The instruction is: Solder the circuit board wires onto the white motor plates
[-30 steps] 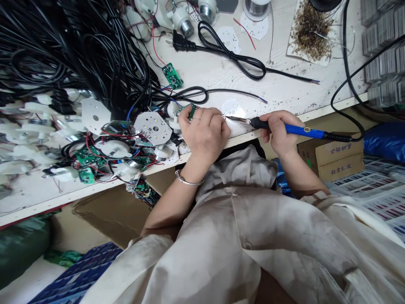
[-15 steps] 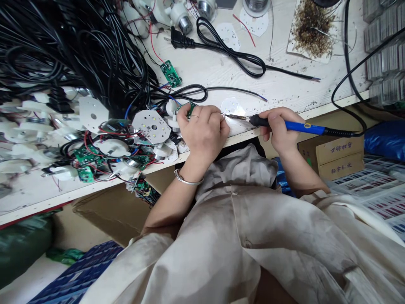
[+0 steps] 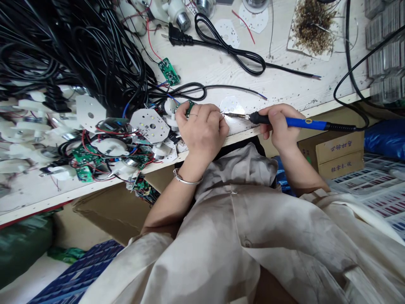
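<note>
My left hand point(image 3: 202, 128) is curled at the bench's front edge, fingers closed around a small green circuit board point(image 3: 190, 106) that shows only at its top. My right hand point(image 3: 280, 124) grips a blue-handled soldering iron point(image 3: 300, 123) with a black collar. Its metal tip point(image 3: 229, 114) points left and meets my left fingertips, just in front of a white round LED plate point(image 3: 232, 104). What sits under my left fingers at the tip is hidden.
A heap of black cables point(image 3: 63, 46) fills the bench's left. White LED plates point(image 3: 148, 125), green boards and red wires point(image 3: 88, 154) lie left of my hand. A black plug cord point(image 3: 221, 42), a tray of brown residue point(image 3: 311, 25) and a cardboard box point(image 3: 335, 154) are nearby.
The view has shifted slightly, so everything sits a little higher in the picture. Both hands keep their grip and the iron's tip stays at my left fingertips.
</note>
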Motion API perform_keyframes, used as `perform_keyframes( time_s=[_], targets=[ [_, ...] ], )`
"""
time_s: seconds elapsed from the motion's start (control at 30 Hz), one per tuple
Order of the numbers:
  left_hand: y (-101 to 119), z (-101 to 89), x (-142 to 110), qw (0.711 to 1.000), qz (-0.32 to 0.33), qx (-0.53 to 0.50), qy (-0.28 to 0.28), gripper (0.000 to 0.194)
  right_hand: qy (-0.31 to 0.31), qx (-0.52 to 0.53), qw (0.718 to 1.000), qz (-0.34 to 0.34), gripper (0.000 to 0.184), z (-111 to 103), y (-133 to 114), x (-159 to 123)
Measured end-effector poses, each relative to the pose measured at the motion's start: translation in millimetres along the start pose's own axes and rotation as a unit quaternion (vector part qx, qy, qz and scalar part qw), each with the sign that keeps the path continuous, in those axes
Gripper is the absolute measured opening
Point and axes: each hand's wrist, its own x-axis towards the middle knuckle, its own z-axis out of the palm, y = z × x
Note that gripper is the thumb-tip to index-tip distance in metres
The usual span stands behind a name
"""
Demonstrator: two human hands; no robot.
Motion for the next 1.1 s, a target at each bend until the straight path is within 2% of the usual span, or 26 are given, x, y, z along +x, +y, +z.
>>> perform_keyframes(
  time_s=[0.4,0.63,0.83,1.1],
  targets=[
    [3.1,-3.1,1.9,0.999,-0.018,-0.006,-0.026,0.013,-0.007,0.020,1.000,-0.005,0.042,0.8,5.6,4.6],
    [6.7,-8.4,6.1,0.994,-0.051,0.023,-0.095,0.013,-0.012,0.021,1.000,0.003,0.043,0.4,7.3,5.5],
    [5.2,-6.1,4.4,0.997,-0.038,0.025,-0.064,0.013,0.008,0.029,0.999,-0.011,0.045,2.4,6.4,5.7],
    [5.4,-7.1,5.0,0.995,-0.052,0.016,-0.081,0.011,0.002,0.031,0.999,-0.018,0.043,1.4,5.0,4.9]
  ],
)
